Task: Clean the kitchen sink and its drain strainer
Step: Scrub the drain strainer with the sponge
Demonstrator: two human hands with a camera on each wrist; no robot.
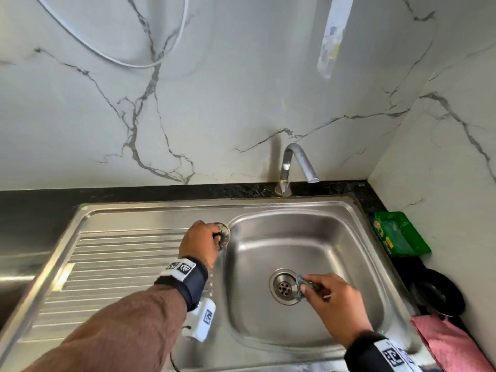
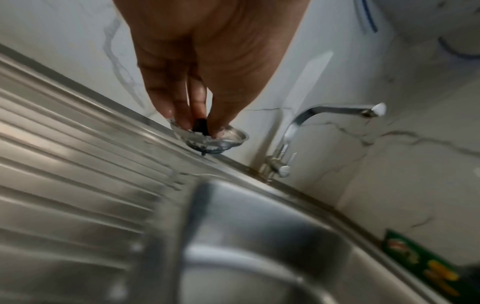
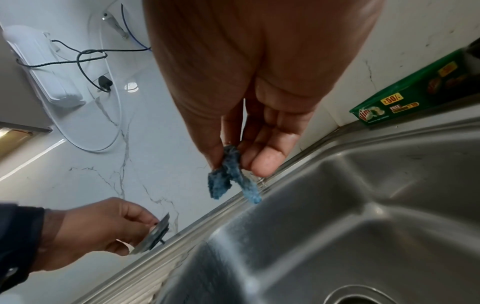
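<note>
Two hands are occupied: strainer (image 2: 211, 136) is pinched by left hand (image 1: 200, 241) just left of basin (image 1: 308, 237); blue scrub scrap (image 3: 231, 174) is pinched by right hand (image 1: 331, 299) beside open drain (image 1: 284, 287), nearer it.

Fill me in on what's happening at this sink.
A person is cleaning it. Their left hand pinches the drain strainer by its black knob, holding it over the draining board beside the basin. Their right hand grips a small blue scrubbing pad just above the open drain. The tap shows no water running.
</note>
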